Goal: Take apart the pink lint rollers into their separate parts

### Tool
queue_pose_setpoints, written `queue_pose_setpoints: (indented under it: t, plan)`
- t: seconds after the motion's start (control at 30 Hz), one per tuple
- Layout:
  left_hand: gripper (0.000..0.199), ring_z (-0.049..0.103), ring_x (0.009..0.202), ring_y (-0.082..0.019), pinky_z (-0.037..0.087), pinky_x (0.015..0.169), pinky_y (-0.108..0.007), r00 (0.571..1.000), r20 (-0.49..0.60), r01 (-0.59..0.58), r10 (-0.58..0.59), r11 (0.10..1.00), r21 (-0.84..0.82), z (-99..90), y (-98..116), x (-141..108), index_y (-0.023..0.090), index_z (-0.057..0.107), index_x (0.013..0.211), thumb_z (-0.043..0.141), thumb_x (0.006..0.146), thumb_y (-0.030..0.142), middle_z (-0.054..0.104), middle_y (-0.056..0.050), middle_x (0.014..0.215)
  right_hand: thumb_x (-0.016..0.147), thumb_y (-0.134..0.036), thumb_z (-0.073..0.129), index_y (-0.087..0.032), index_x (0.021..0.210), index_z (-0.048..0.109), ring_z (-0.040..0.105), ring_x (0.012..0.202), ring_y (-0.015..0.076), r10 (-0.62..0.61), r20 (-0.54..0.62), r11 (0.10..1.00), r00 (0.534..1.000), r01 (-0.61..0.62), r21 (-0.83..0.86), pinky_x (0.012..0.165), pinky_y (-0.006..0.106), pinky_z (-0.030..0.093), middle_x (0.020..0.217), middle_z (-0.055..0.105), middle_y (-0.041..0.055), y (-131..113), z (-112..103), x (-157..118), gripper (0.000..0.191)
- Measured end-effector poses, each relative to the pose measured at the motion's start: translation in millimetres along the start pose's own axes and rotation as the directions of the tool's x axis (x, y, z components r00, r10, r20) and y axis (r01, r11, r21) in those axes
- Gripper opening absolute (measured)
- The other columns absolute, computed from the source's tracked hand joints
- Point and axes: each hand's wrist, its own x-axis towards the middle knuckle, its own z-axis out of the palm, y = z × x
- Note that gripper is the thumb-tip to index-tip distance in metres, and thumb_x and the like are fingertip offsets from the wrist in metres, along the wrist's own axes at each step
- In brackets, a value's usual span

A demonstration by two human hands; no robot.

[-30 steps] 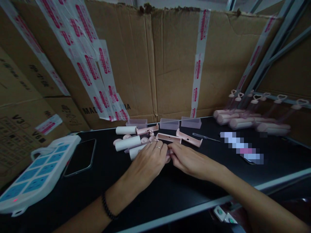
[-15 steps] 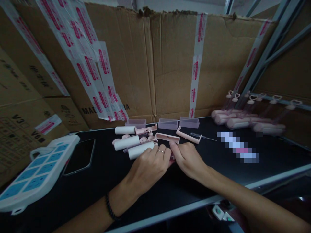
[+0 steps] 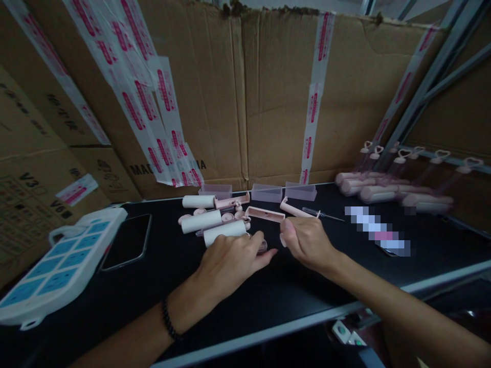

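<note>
White rollers (image 3: 201, 221) close beyond left hand (image 3: 228, 256)

Black table (image 3: 276, 291), pale front edge. Power strip (image 3: 65, 266) and phone (image 3: 128, 243) placed at left. White rolls (image 3: 201, 221) and pink holders (image 3: 264, 213) scattered mid-table, purple trays (image 3: 267, 192) lined behind. Screwdriver (image 3: 332, 216) and pixelated item (image 3: 378, 230) laid right; pink rollers (image 3: 379, 193) grouped at far right.

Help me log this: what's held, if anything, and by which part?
The left hand holds a clear piece behind its exposed end. The right hand seems to pinch a small pale piece, held part hidden.
</note>
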Motion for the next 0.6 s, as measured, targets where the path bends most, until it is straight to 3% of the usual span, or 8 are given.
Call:
queue_pose_setpoints:
  t: [0.17,0.3,0.43,0.6]
  plan:
    - [0.026,0.071,0.086,-0.025,0.048,0.068,-0.033,1.000,0.019,-0.016,0.022,0.964,-0.266,-11.5,-10.7,6.3,0.020,0.058,0.102,0.058,0.101,0.046,0.074,-0.005,0.097,0.112,-0.044,0.013,-0.019,0.070,0.065,0.070,0.073,0.0186,0.136,0.080,0.991,0.987,-0.136,-0.010,0.072,0.030,0.042,0.073,0.073,0.0061,19.5,-1.7,-0.3,0.071]
    - [0.014,0.070,0.093,-0.023,0.050,0.076,-0.033,0.990,0.134,0.005,0.052,0.918,-0.397,-16.8,-22.6,3.2,0.021,0.058,0.109,0.050,0.104,0.031,0.071,-0.005,0.104,0.111,-0.045,0.029,-0.020,0.077,0.067,0.073,0.080,0.0207,0.168,0.214,0.986,0.962,-0.160,-0.052,0.073,0.029,0.044,0.081,0.076,0.0065,30.0,9.4,-1.7,0.057]
    - [0.012,0.070,0.097,-0.023,0.052,0.083,-0.034,0.961,0.212,-0.091,0.178,0.927,-0.365,-7.7,-23.5,-3.8,0.023,0.061,0.112,0.058,0.101,0.026,0.072,-0.004,0.107,0.107,-0.045,0.045,-0.019,0.084,0.065,0.073,0.086,0.0233,0.158,0.292,0.985,0.943,-0.130,-0.113,0.073,0.030,0.045,0.089,0.076,0.0073,27.5,13.8,3.3,0.040]
    - [0.023,0.070,0.098,-0.026,0.053,0.088,-0.038,0.971,0.116,-0.185,0.210,0.963,-0.199,14.0,-19.6,-4.4,0.020,0.062,0.121,0.060,0.098,0.018,0.072,-0.008,0.112,0.099,-0.049,0.061,-0.017,0.107,0.065,0.071,0.102,0.0291,0.162,0.273,0.972,0.948,-0.106,-0.208,0.079,0.033,0.049,0.109,0.073,0.0136,16.4,14.6,12.7,0.033]
